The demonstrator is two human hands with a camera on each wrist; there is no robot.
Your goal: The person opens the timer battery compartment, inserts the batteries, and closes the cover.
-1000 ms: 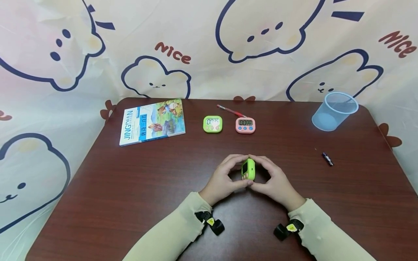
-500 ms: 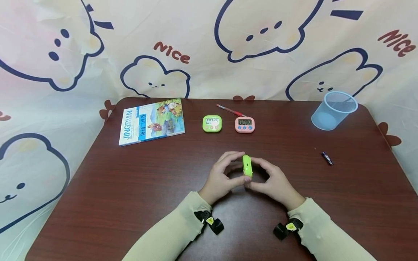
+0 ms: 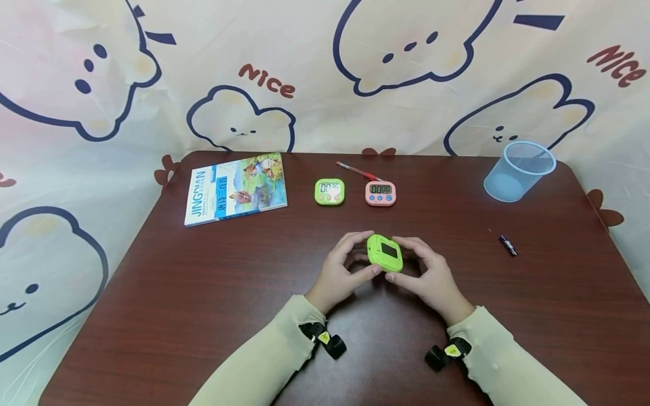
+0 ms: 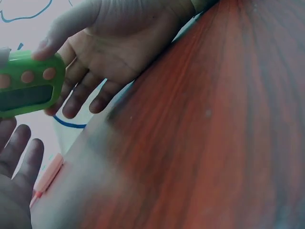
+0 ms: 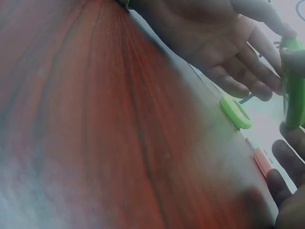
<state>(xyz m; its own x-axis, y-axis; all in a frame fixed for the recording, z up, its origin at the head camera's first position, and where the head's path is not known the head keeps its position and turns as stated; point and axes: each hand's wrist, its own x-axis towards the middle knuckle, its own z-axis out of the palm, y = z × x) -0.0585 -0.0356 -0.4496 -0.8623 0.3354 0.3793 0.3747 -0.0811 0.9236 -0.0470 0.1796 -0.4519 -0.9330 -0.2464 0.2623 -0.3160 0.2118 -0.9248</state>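
Observation:
Both hands hold a green digital timer point(image 3: 378, 254) above the middle of the table. My left hand point(image 3: 341, 273) pinches its left end between thumb and fingers, and my right hand point(image 3: 431, 276) pinches the right end. Toward the head camera the timer shows a broad green side with a dark rectangular area. Its front side, with a blank dark screen and orange buttons, appears in the left wrist view, where the timer point(image 4: 31, 83) is cut off by the frame edge. The right wrist view shows the timer point(image 5: 295, 90) nearly edge-on.
Behind the hands lie a second green timer point(image 3: 329, 192), a pink timer point(image 3: 380, 193) and a red pencil point(image 3: 358, 171). A book point(image 3: 237, 189) lies back left. A blue translucent cup point(image 3: 513, 175) stands back right, with a battery point(image 3: 508, 246) in front on the brown table point(image 3: 203, 293).
Between the hands the timer has turned: first its screen side and edge showed, then its narrow edge, now its broad side with the dark rectangle. The fingers have shifted slightly away from the body.

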